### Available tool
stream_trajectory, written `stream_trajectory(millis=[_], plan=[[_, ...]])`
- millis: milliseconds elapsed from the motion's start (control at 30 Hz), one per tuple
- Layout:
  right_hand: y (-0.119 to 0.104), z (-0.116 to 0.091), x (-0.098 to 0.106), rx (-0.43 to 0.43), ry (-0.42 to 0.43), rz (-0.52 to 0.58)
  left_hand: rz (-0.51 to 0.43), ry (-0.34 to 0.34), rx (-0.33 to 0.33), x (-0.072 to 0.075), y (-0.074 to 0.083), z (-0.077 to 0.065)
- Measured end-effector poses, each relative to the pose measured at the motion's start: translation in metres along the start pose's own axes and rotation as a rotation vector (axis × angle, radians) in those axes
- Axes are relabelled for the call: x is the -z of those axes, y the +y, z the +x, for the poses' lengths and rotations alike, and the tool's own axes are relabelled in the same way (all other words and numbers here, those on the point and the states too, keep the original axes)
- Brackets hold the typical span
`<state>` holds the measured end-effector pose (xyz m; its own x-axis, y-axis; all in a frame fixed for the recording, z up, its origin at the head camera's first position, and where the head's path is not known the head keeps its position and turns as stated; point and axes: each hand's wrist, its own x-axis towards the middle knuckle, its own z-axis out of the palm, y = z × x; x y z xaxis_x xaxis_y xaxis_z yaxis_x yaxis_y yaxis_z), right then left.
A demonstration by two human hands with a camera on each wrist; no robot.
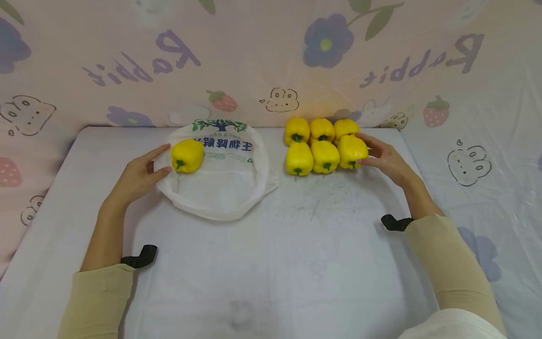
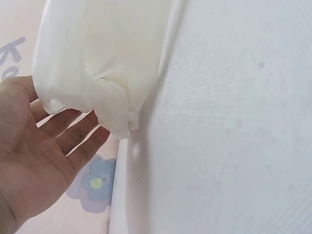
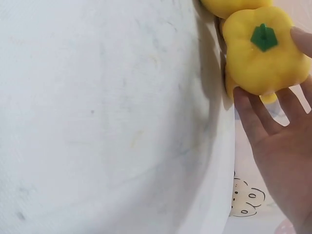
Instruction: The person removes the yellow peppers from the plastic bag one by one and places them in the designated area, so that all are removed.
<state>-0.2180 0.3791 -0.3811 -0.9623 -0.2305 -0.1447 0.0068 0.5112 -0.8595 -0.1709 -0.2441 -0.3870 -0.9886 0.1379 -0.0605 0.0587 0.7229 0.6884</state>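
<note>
A yellow bell pepper (image 1: 187, 156) with a green stem lies at the left side inside the mouth of a white plastic bag (image 1: 207, 207). My left hand (image 1: 139, 176) is at the bag's left edge, thumb and fingers spread; in the left wrist view its fingers (image 2: 80, 134) touch the outside of the bag wall, which hides the pepper there. Several more yellow peppers sit in two rows to the right of the bag. At the front right one, the end pepper (image 1: 353, 151), my right hand (image 1: 391, 162) grips the side with thumb and fingers, seen also around this pepper (image 3: 265, 53) in the right wrist view.
The white table (image 1: 271, 263) ends at a printed cloth backdrop (image 1: 254, 56) with rabbits and flowers. Black wrist mounts (image 1: 141, 256) are on both forearms. The neighbouring peppers (image 1: 324, 156) touch or nearly touch the gripped one.
</note>
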Motion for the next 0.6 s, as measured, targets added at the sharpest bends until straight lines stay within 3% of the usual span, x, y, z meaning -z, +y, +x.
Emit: stream_trajectory(millis=[600], plan=[[0.012,-0.003,-0.009,-0.035,-0.046,0.018,-0.006,-0.018,0.048,-0.001,0.001,0.002]])
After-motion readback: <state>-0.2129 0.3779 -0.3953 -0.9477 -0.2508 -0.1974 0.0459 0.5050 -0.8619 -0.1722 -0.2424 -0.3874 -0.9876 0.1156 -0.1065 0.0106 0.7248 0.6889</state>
